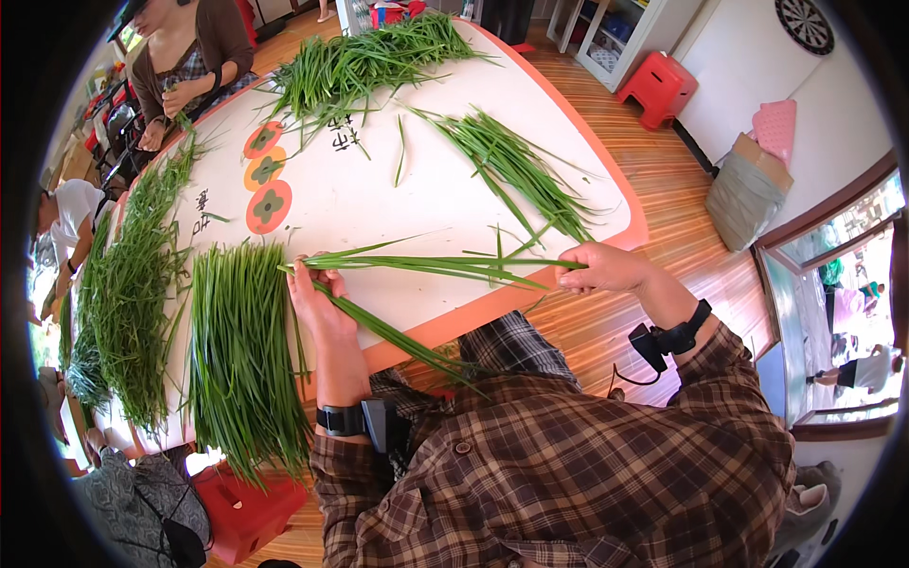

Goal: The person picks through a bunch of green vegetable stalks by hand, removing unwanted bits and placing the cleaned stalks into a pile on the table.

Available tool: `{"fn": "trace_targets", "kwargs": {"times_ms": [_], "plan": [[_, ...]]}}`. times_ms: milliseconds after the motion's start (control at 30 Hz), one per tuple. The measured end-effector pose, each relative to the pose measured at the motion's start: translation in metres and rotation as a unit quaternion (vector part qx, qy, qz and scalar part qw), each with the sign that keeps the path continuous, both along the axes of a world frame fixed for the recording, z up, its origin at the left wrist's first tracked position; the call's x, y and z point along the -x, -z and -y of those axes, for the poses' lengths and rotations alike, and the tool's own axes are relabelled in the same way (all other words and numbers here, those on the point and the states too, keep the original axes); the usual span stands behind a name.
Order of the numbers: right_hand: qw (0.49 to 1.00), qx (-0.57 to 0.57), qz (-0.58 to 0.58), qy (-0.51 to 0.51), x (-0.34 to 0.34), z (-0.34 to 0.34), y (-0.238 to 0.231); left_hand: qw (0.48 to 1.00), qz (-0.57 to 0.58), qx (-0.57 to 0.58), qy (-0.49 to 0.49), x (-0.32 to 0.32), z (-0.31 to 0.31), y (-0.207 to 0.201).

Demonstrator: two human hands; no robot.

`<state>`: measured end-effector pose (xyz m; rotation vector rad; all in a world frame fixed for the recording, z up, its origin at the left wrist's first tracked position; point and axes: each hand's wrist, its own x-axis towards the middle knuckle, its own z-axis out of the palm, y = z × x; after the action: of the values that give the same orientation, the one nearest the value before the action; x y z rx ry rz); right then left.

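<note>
The blades (pixel 436 266) stretch across the centre of the frame between your hands, above the desk (pixel 350 208). Your left hand (pixel 320 295), left of centre, grips their left ends, its forearm nearly upright, just beside the bunch (pixel 241 350). Your right hand (pixel 598 269) pinches their right ends, forearm slanting in from lower right.

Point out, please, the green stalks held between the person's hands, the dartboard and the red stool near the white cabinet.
Green stalks (pixel 426 262): head view, middle of their length.
Dartboard (pixel 806 25): head view, centre of its face.
Red stool (pixel 660 85): head view, middle of its body.
</note>
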<state>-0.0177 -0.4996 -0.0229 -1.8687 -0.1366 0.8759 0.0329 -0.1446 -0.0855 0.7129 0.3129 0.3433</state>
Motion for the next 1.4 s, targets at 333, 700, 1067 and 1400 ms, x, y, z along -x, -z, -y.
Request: {"fn": "trace_targets", "kwargs": {"times_ms": [333, 700, 1067, 1400], "plan": [[0.874, 0.313, 0.273, -0.251, 0.054, 0.03, 0.057, 0.999, 0.028, 0.011, 0.022, 0.0, -0.003, 0.001], [0.972, 0.139, 0.189, 0.0, 0.009, -0.012, -0.05, 0.999, 0.013, 0.049, 0.003, -0.003, -0.006, 0.008], [0.959, -0.054, 0.212, 0.181, 0.002, 0.032, -0.046, 0.999, 0.023, 0.024, 0.016, -0.001, -0.008, 0.009], [0.953, -0.042, 0.216, 0.209, -0.045, 0.029, -0.048, 0.997, 0.021, -0.016, 0.072, 0.003, 0.002, -0.004]]}}
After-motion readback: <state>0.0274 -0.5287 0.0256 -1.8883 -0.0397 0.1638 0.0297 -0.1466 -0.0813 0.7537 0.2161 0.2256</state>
